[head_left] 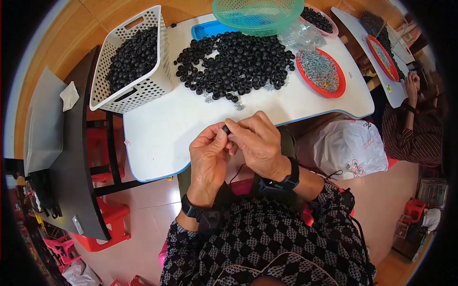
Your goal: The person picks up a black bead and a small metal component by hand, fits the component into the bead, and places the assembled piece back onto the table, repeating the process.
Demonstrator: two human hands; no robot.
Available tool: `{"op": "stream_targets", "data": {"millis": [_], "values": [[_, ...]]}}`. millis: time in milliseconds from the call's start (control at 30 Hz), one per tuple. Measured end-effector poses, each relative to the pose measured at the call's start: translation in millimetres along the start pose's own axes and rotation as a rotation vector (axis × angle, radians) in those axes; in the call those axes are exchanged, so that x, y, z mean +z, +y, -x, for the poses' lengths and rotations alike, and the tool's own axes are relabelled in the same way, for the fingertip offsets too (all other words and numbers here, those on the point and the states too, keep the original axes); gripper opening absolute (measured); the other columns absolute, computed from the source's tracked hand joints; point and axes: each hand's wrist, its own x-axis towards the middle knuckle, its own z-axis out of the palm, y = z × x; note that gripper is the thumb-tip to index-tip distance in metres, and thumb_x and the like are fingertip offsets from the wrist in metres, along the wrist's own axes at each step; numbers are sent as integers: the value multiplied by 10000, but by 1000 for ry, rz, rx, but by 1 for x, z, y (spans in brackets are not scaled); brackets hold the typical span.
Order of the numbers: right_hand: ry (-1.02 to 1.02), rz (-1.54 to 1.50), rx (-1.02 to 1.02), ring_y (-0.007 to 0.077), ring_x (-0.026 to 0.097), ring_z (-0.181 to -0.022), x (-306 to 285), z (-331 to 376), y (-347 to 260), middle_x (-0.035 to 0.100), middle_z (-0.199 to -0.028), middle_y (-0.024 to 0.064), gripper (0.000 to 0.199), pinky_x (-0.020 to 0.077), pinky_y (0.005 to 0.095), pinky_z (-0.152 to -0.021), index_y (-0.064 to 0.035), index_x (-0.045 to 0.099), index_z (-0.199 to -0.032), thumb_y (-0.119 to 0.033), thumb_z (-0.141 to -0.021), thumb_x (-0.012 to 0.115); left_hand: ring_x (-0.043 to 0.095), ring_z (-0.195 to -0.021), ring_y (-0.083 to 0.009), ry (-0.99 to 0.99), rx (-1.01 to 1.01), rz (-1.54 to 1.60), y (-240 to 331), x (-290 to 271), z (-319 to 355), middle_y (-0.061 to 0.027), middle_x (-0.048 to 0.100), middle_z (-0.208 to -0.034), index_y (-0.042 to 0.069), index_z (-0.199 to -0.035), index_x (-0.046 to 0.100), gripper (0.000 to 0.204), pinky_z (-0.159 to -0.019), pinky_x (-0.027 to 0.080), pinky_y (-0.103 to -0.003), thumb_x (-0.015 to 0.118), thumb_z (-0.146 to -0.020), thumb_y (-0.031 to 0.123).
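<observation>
Over the near edge of the white table (162,138), my two hands meet at the fingertips around a small black round plastic piece (226,129). My left hand (208,155) is closed, its thumb and fingers pinching the piece from the left. From the right, my right hand (261,145) also closes thumb and finger on it. Fingers cover most of the piece. Beyond my hands lies a wide pile of similar black pieces (238,62), with a few small silvery metal parts (239,106) at its near side. A red plate (341,88) of such metal parts (318,70) stands right of the pile.
At left, a white perforated basket (164,71) holds more black pieces. A green colander (257,19), a blue tray (202,31) and a clear plastic bag (303,35) are at the back. Below right sits a white bag (350,145). Another person's hands (412,83) are at a second table.
</observation>
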Motion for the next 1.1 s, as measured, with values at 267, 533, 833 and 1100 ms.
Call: {"op": "stream_targets", "data": {"millis": [267,533,833,1100], "values": [[-15,137,-89,276,609,-776,3,11,-4,674,-912,97,611,519,396,-654,106,751,-1394,89,-784,793,658,-821,-144,34,-34,-71,2,3,2,-57,767,-1025,-29,-1289,768,254,-731,547,-317,747,-1150,182],[-69,200,-101,269,591,-783,0,-2,-6,613,-877,93,674,519,403,-696,159,692,-1428,6,-776,768,649,-808,-144,18,-18,-45,10,12,-1,-46,753,-970,-5,-1210,790,254,-708,530,-320,759,-1148,240],[13,314,-48,328,619,-775,-36,-35,53,664,-864,119,422,512,454,-681,69,778,-1293,72,-870,781,620,-775,-170,12,31,1,21,5,-33,-85,715,-937,-7,-1070,764,227,-681,515,-347,764,-1136,211],[-97,641,58,318,637,-816,-65,-42,154,655,-860,105,400,517,463,-686,-91,866,-1215,75,-859,791,589,-783,-183,-24,79,-33,7,8,-46,-96,685,-926,1,-1053,754,229,-691,490,-372,793,-1107,220]]}}
